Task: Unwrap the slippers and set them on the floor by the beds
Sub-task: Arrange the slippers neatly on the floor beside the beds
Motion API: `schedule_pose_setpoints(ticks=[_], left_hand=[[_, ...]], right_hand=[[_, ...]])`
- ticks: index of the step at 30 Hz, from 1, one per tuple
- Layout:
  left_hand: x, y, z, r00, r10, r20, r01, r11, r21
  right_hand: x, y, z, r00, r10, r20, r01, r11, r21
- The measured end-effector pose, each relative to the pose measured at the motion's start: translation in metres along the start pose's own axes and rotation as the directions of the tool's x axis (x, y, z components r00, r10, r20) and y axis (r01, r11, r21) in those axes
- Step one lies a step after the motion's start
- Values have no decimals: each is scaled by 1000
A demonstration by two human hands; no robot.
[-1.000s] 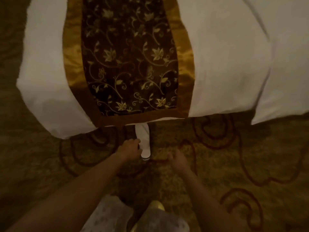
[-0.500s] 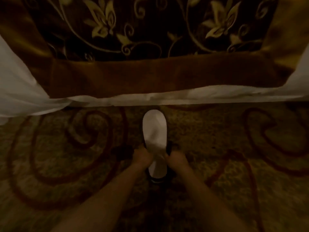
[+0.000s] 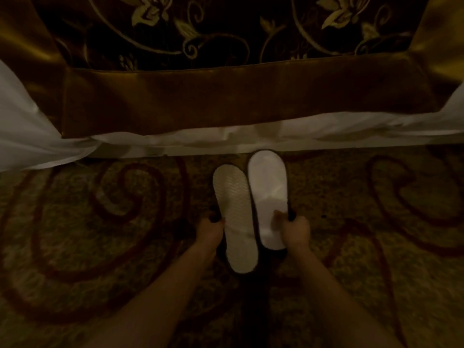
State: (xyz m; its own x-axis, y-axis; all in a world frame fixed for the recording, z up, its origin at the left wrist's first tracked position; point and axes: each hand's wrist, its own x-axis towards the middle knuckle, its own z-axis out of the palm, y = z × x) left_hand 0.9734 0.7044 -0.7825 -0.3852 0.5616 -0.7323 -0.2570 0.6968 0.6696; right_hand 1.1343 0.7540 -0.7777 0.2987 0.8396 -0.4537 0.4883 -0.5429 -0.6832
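Observation:
Two white slippers lie side by side just above the patterned carpet at the foot of the bed. The left slipper [image 3: 234, 217] shows a ribbed sole facing up, and my left hand [image 3: 209, 228] grips its left edge. The right slipper [image 3: 268, 194] shows its smooth white upper, toe pointing at the bed, and my right hand [image 3: 292, 228] holds its right edge near the heel. No wrapper is visible.
The bed's edge [image 3: 226, 101] with a brown and gold runner over white sheets [image 3: 30, 136] crosses the top of the view. Olive carpet [image 3: 100, 222] with dark red swirls spreads to both sides of the slippers.
The slippers were stacked as one bundle held by both hands; now they are separated, one in each hand, side by side. The view has come closer to the floor.

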Motion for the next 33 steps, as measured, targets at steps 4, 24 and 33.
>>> schedule_pose_setpoints(ticks=[4, 24, 33], left_hand=[[5, 1, -11, 1000, -7, 16, 7, 999, -35], [8, 25, -92, 889, -135, 438, 348, 820, -455], [0, 43, -106, 826, -185, 532, 248, 968, -48]], right_hand=[[13, 6, -19, 997, 44, 58, -26, 959, -284], [-19, -68, -7, 649, -472, 597, 632, 771, -77], [-32, -80, 3, 543, -718, 435, 821, 563, -96]])
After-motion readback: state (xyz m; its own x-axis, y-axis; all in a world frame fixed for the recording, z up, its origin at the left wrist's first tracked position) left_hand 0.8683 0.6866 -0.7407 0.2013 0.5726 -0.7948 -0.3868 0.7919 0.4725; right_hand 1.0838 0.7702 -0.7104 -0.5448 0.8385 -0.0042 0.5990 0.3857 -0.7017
